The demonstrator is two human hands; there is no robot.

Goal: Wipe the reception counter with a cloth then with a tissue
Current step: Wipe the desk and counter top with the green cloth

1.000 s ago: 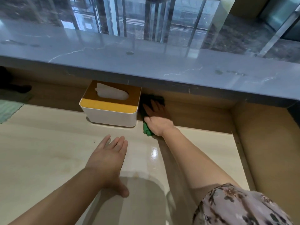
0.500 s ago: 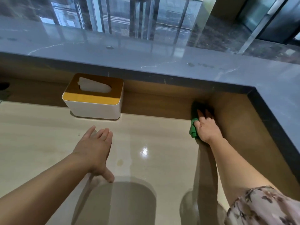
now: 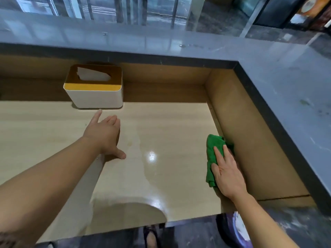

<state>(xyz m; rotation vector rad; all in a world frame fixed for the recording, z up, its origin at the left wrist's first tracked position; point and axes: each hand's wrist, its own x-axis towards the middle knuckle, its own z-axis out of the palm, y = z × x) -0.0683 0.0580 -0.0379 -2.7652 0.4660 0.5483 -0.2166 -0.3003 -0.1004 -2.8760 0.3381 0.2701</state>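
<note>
A crumpled green cloth (image 3: 213, 149) lies on the light wooden desk surface (image 3: 161, 131) close to the brown right side wall. My right hand (image 3: 227, 174) presses flat on the cloth with straight fingers. My left hand (image 3: 103, 135) rests on the desk with spread fingers, just in front of the white tissue box (image 3: 95, 96) with a yellow-brown lid. A white tissue (image 3: 93, 76) pokes out of the box's slot.
A raised grey marble counter top (image 3: 286, 86) runs along the back and down the right side above brown wooden walls (image 3: 250, 131). The desk's front edge is near me, with dark floor and my foot (image 3: 152, 238) below it.
My right hand has dragged the green cloth from the back right corner toward me along the right wall. The left hand has stayed on the desk near the tissue box.
</note>
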